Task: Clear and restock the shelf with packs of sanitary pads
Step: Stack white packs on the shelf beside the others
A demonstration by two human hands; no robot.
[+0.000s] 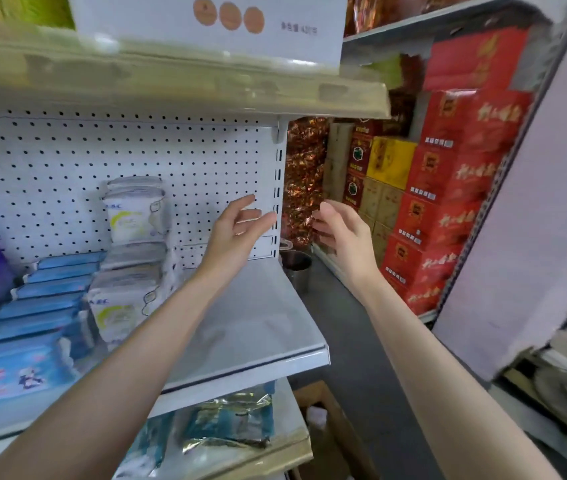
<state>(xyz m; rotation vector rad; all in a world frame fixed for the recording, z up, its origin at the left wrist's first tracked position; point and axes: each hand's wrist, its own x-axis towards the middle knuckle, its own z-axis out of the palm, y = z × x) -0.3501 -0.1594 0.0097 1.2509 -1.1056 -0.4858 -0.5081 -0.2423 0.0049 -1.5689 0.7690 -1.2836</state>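
- Two hands are hovering at the right end of the shelf point(268, 327), both holding nothing.
- Left hand point(240, 233) is floating in front of the pegboard point(102, 157), fingers straight and loosely spread.
- Right hand point(342, 233) is hanging just past the shelf's right edge, fingers relaxed and slightly bent, palm facing left.
- White packs point(129, 220) are sitting stacked mid-shelf, left of the left hand and apart from it.
- Blue packs point(46, 299) are lying in a row just beside them, further left.
- Steel cup point(297, 268) is standing right of the shelf, below the right hand.
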